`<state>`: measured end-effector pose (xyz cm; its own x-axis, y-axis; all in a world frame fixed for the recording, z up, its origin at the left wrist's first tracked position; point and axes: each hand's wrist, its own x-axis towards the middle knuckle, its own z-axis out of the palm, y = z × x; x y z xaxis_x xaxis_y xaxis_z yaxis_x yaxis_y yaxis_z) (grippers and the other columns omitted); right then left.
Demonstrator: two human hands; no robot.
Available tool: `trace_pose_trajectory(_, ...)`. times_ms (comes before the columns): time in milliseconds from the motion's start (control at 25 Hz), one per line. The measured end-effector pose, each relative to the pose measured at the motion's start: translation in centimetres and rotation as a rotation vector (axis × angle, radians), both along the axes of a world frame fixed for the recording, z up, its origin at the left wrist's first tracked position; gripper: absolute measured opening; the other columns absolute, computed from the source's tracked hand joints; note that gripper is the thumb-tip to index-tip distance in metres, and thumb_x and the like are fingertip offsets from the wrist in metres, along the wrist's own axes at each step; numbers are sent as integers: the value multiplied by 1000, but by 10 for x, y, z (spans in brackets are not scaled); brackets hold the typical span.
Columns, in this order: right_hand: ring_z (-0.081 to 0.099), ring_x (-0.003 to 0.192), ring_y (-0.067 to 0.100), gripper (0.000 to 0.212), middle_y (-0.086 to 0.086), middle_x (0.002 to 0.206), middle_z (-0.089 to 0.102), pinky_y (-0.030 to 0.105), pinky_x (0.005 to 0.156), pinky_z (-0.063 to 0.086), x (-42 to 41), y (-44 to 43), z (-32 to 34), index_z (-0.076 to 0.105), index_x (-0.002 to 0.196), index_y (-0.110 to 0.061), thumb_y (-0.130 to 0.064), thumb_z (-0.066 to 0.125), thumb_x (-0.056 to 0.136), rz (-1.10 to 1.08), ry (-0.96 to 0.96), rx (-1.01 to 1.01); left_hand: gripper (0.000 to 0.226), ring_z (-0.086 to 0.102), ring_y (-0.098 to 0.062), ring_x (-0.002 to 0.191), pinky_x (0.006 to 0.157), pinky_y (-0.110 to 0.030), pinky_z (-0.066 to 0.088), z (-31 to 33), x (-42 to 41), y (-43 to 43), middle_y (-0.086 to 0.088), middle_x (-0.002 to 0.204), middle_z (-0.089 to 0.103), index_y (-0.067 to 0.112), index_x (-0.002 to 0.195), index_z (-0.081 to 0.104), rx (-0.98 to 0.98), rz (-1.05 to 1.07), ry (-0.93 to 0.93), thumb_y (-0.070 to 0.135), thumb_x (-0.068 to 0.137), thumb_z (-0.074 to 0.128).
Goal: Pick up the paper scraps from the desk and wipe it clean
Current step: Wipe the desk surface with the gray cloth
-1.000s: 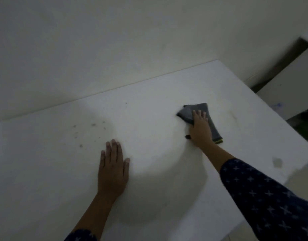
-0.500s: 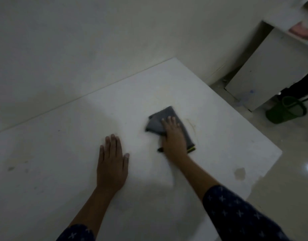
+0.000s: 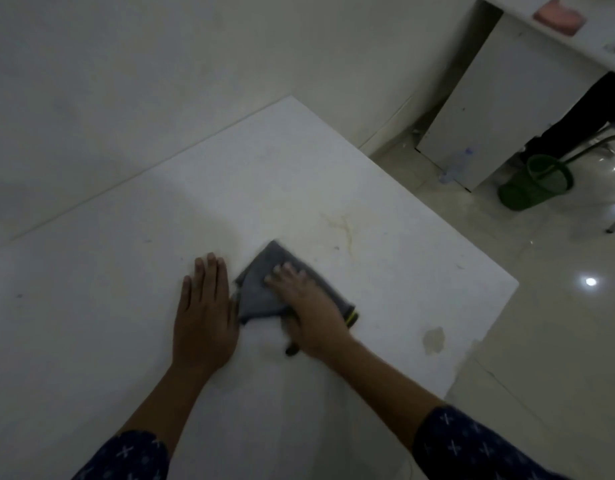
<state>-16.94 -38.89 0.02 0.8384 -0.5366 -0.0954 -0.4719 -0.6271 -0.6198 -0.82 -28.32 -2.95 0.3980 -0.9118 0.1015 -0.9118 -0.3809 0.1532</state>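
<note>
Two hands on the white tabletop [image 3: 91, 323]. Left hand [image 3: 204, 313] lies flat, fingers straight and together, its edge just beside the grey cloth [image 3: 261, 292]. Right hand [image 3: 309, 306] presses the cloth down, fingers straight, slightly apart. Cloth sits folded, mid-tabletop. Yellowish streak [image 3: 344, 230] beyond it, brown blotch [image 3: 434, 339] near the right edge. Green mesh bin [image 3: 538, 185] on the floor, well apart.

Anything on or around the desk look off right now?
Yes. The desk has a yellowish streaky stain beyond the grey cloth and a tan blotch near its right edge. On the floor, the green wastebasket looks tipped over.
</note>
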Motion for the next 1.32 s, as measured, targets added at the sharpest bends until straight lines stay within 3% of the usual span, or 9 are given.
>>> trace_pose_trajectory(160, 22, 144, 21, 57, 9, 150, 35, 42, 120, 14, -19, -99, -1, 44, 139, -14, 0, 47, 84, -334, -47, -34, 62, 20, -31, 142, 115, -41, 12, 2, -5, -2, -20, 152, 24, -2, 144, 23, -29, 38, 14, 35, 95, 24)
trace_pose_trajectory(320, 38, 135, 26, 46, 9, 146, 42, 32, 114, 26, -33, -123, 24, 44, 138, -24, -22, 41, 93, -419, -71, 35, 62, 19, -30, 142, 116, -42, 13, 2, -6, 0, -19, 152, 24, -2, 144, 23, -32, 33, 26, 35, 94, 23)
trace_pose_trajectory(400, 41, 133, 25, 43, 11, 144, 44, 34, 114, 29, -29, -62, 22, 46, 137, -17, -18, 48, 93, -195, -65, 56, 62, 19, -31, 142, 116, -43, 14, 3, -5, -1, -20, 152, 24, -3, 144, 23, -14, 30, 11, 35, 95, 21)
trace_pose_trajectory(520, 18, 140, 10, 59, 6, 151, 32, 20, 118, 4, -31, -12, 2, 39, 141, -11, -6, 48, 84, 206, -32, 54, 62, 20, -32, 142, 115, -44, 14, 2, -5, -1, -21, 152, 23, -4, 144, 23, 17, 20, 7, 35, 95, 21)
trace_pose_trajectory(640, 24, 138, 9, 61, 7, 148, 38, 25, 118, 13, -32, -72, -2, 46, 137, -11, -1, 50, 76, -44, -90, 40, 62, 19, -31, 142, 116, -42, 13, 2, -4, -1, -20, 152, 23, -2, 145, 22, 11, 25, 6, 34, 95, 23)
trace_pose_trajectory(880, 31, 140, 20, 47, 7, 149, 38, 28, 116, 17, -30, -172, 13, 44, 139, -17, -9, 47, 93, -467, 45, -159, 62, 15, -28, 144, 117, -40, 10, 2, -5, -2, -17, 154, 20, 0, 146, 19, 3, 38, 28, 35, 95, 21)
trace_pose_trajectory(1000, 44, 130, 23, 50, 15, 136, 53, 35, 113, 30, 11, -98, 12, 54, 129, -9, -15, 62, 81, -213, -118, -163, 63, 14, -28, 144, 118, -38, 9, 3, -4, 0, -18, 154, 18, -2, 145, 19, -29, 29, 71, 38, 96, 19)
trace_pose_trajectory(1160, 16, 145, 19, 62, 8, 154, 28, 32, 119, 6, 75, -21, -4, 39, 141, -12, -7, 53, 81, 412, -21, -96, 66, 11, -29, 142, 118, -33, 5, 6, -5, 1, -20, 152, 17, -1, 145, 16, -181, 187, 240, 44, 98, 21)
trace_pose_trajectory(1320, 28, 142, 28, 61, 14, 148, 37, 29, 116, 12, 123, -107, -9, 44, 137, -5, -1, 53, 77, 177, -106, -117, 63, 14, -32, 143, 117, -38, 11, 5, -7, 1, -25, 151, 20, -8, 143, 21, -63, 196, 145, 35, 96, 20)
